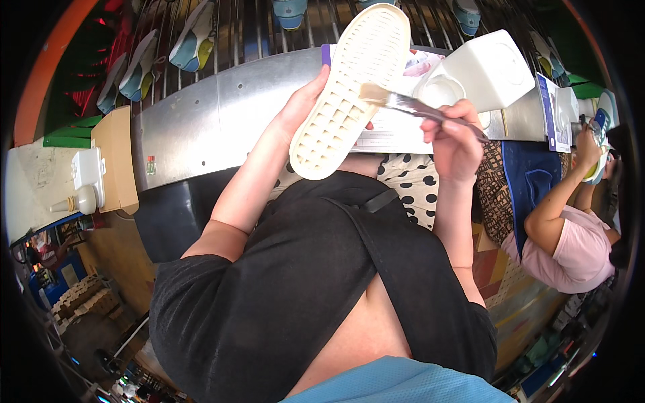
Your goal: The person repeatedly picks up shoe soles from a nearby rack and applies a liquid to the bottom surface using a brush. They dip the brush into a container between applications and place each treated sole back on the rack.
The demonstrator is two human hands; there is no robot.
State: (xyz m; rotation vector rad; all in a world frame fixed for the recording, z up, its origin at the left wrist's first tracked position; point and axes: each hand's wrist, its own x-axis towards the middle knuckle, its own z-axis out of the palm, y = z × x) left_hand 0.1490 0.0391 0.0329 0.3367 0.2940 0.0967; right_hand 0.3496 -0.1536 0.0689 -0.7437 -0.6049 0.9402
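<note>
A cream shoe sole [356,80] is held up and tilted over the metal table, its grid of square hollows facing me. My left hand [308,101] grips it along its left edge, with fingertips showing at the right edge too. My right hand [453,138] is closed around the dark handle of a flat brush [410,104]. The brush's pale bristles touch the sole near its middle, over the hollows. Just beyond the brush, a white plastic container [440,87] with a round opening stands on a printed sheet [396,134].
A metal table edge [201,127] curves before me. Beyond it, sneakers [195,40] rest on a rack of metal rollers [255,27]. At left stand a cardboard piece [115,161] and a white bottle [84,199]. A co-worker in pink [571,248] holds a shoe at right.
</note>
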